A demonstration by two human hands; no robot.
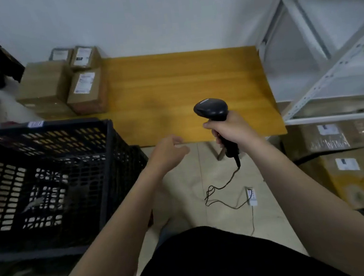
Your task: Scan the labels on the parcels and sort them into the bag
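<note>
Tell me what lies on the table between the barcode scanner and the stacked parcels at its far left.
Nothing: the head view shows only bare yellow tabletop between the barcode scanner in the right hand and the parcels.

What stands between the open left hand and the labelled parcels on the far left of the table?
Nothing visible does. Between the left hand and the parcels lies only bare table. The black crate stands beside that path, its far corner close to it. The right hand holds the scanner.
</note>
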